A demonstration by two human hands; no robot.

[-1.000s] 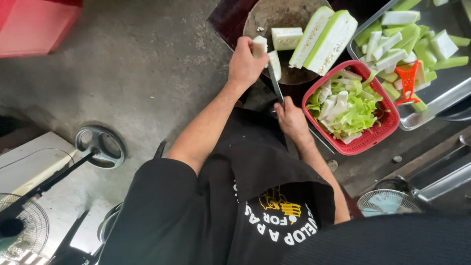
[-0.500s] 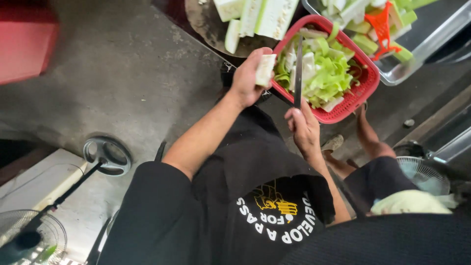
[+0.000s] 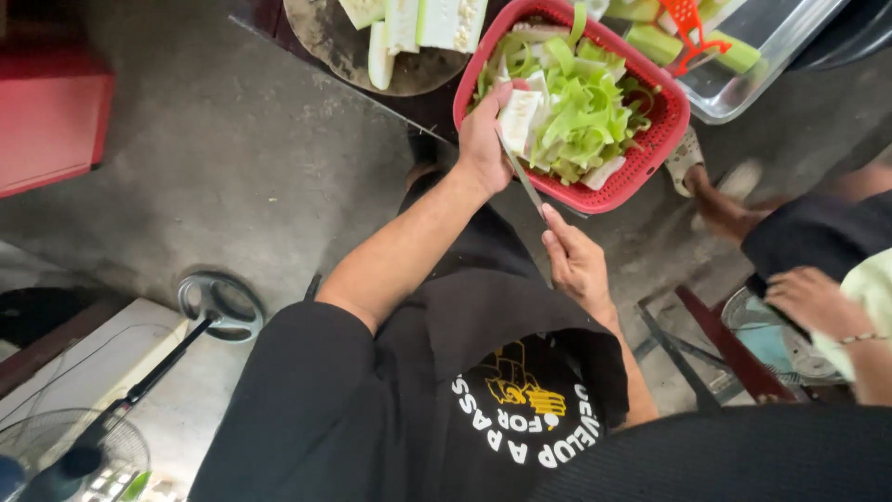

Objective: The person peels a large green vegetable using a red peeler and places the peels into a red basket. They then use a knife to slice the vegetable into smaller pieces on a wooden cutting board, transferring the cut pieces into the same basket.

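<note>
My left hand (image 3: 485, 139) grips a pale, peeled vegetable piece (image 3: 517, 118) over the rim of a red plastic basket (image 3: 655, 149) filled with green and white peelings. My right hand (image 3: 576, 263) holds a knife (image 3: 522, 177) by the handle, its thin blade pointing up against the piece. Both forearms reach out over my black apron with yellow and white print.
A round wooden chopping board (image 3: 325, 42) with cut white vegetable lengths lies at the top. A metal tray (image 3: 771, 56) holds green pieces and an orange peeler. Another person's hand (image 3: 813, 302) and sandalled foot (image 3: 706, 177) are at right. A fan stand (image 3: 218, 307) is at left.
The view has shifted so the basket sits closer. My left hand has carried the piece over the basket, and the knife has followed against it.
</note>
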